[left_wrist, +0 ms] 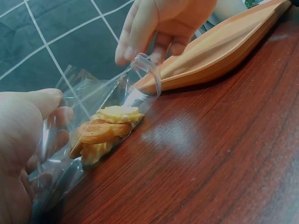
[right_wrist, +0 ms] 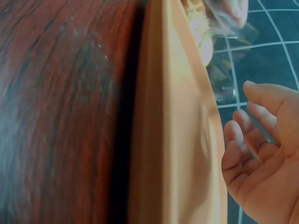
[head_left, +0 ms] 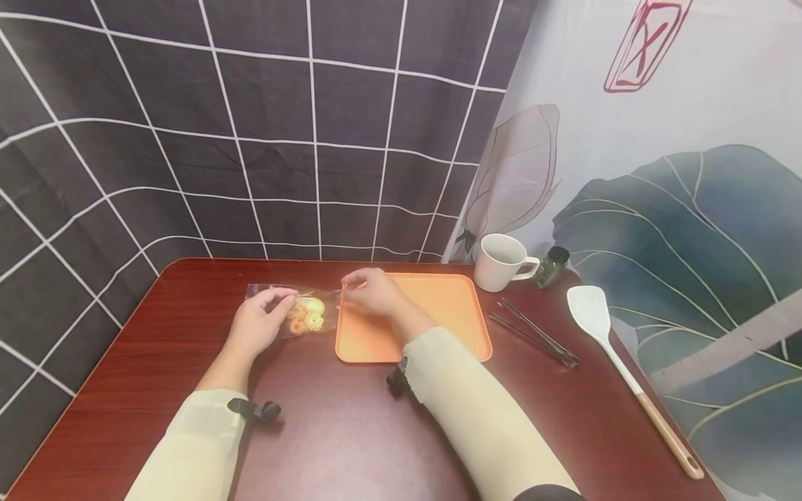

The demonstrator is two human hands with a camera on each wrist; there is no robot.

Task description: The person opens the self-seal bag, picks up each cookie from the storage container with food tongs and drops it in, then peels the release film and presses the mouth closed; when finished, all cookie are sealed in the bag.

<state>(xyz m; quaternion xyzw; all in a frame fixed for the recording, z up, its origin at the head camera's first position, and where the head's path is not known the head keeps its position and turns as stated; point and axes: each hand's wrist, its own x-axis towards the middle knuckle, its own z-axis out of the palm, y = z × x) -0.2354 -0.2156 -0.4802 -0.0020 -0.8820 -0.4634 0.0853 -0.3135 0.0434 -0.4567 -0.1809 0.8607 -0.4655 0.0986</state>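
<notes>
A clear plastic bag (head_left: 331, 320) of cookies (head_left: 307, 316) lies on the left of the table, its right end at the edge of the orange tray (head_left: 432, 299). My left hand (head_left: 255, 321) pinches the bag's left side between thumb and fingers. In the left wrist view, yellow and brown cookies (left_wrist: 105, 130) sit inside the bag, and its far end stands up in a loose curl. Just above that end is my right hand (head_left: 374, 292), over the tray's left part. The right wrist view shows the right hand's (right_wrist: 266, 154) fingers loosely bent with nothing between them.
Behind the tray's right corner stands a white mug (head_left: 498, 263), next to a small dark-lidded jar (head_left: 553, 267). Metal tongs (head_left: 539, 334) lie right of the tray. A white spatula (head_left: 620, 362) with a wooden handle lies along the table's right edge. Curtains hang behind.
</notes>
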